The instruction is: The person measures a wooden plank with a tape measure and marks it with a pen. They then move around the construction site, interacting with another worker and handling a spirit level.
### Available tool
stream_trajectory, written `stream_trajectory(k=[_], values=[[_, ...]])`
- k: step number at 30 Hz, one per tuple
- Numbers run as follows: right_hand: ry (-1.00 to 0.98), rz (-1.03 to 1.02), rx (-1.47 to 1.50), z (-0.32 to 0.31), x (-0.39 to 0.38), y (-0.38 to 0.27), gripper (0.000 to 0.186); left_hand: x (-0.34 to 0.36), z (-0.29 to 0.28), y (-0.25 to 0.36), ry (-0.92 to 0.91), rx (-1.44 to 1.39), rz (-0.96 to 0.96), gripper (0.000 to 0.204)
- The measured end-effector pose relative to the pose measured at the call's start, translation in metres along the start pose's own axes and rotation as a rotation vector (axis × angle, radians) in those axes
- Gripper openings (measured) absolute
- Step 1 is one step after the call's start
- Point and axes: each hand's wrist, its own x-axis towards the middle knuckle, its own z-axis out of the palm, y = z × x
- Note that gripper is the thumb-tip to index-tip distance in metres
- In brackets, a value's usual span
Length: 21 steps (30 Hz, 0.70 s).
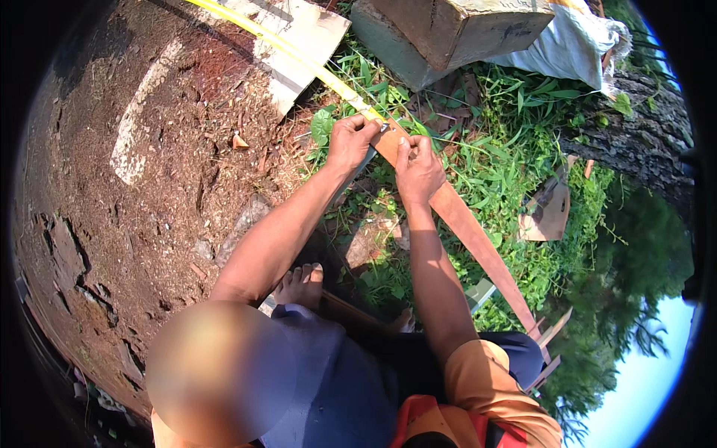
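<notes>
A narrow reddish-brown wooden board (478, 231) slants from the middle of the view down to the lower right. At its upper end lies the tip of a yellow tape measure (314, 67), whose blade is drawn out toward the upper left. The fingers of my left hand (352, 142) pinch the tape's end against the board's tip. My right hand (418, 170) is closed on the board just below that, thumb and fingers on its edge and face. Part of a grey strip (364, 163) shows beneath my left wrist.
A pale flat panel (306, 37) lies under the tape. Beyond stand a large weathered block (455, 30), a white sack (571, 45) and a tree trunk (642, 134). A broken board piece (549, 209) rests in the grass. Bare soil with wood chips spreads to the left; my bare foot (300, 282) is near.
</notes>
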Motion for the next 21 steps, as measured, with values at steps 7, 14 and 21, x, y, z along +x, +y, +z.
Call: stream_trajectory(k=[7, 14, 21], values=[[-0.061, 0.045, 0.199, -0.004, 0.010, -0.003, 0.025, 0.005, 0.001, -0.001, -0.024, -0.230, -0.048, 0.012], [-0.066, -0.002, 0.366, 0.006, 0.012, -0.016, 0.021, 0.004, -0.003, -0.001, -0.084, -0.122, 0.010, 0.012], [-0.055, 0.085, 0.324, 0.010, 0.017, -0.027, 0.023, 0.003, -0.003, 0.000, -0.097, -0.168, 0.048, 0.013]])
